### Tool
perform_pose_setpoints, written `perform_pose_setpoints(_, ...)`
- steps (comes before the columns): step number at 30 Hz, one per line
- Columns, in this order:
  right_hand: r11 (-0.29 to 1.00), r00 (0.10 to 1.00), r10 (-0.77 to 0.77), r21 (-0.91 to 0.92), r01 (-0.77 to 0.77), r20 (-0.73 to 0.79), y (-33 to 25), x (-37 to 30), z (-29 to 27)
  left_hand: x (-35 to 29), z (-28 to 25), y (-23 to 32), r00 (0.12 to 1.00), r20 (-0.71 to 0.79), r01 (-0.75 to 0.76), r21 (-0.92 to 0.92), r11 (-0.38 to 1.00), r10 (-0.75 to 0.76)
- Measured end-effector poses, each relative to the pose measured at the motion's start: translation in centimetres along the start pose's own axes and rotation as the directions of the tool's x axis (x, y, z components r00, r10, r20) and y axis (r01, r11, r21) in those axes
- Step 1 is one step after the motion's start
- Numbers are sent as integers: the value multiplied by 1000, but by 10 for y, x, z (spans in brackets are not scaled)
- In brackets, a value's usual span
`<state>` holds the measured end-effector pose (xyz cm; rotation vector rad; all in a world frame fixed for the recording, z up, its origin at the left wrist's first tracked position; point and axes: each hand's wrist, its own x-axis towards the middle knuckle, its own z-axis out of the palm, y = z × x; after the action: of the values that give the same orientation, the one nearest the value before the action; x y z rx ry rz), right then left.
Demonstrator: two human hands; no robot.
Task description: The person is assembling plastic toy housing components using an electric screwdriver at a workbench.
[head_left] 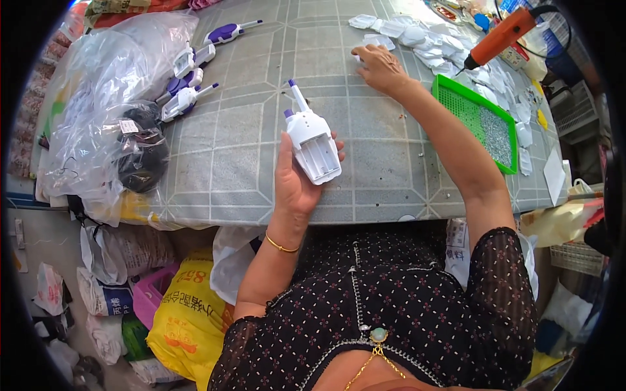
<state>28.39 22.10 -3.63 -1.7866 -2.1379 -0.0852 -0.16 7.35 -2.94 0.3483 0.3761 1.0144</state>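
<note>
My left hand [301, 179] is closed around a white toy walkie-talkie [313, 140] with a purple-tipped antenna and a purple knob. Its back faces up, showing an uncovered battery compartment without batteries. Farther off and to the right, my right hand [383, 67] is over the table, palm down, with its fingers loosely bent and apart. It is nearest to a pile of white plastic covers [424, 42], one of which lies just beyond its knuckles. A small pale spot shows by the fingertips; I cannot make out what it is.
An orange electric screwdriver [501, 39] hangs above a green tray [445, 117] of small screws at right. Several white and purple walkie-talkies [182, 101] lie at left beside clear plastic bags [91, 85] and a black bundle [142, 150]. Below the table's left side sits a yellow sack [189, 319].
</note>
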Motion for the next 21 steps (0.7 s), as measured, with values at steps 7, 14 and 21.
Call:
perform_pose_setpoints(7,997,978,72,22,-69,-197,-11,1,-16,0,-4,3,1000,-4,-4,-23,1000,4)
perform_pose_setpoints(14,998,998,51,33,-50,-22,21,1,-7,5,-3,4,1000,14,24,-60,998,-24)
perform_pose_setpoints(21,959,950,278,-86,-268,143,12,-13,-41,3,-5,6,999,27,27,-69,997,-25)
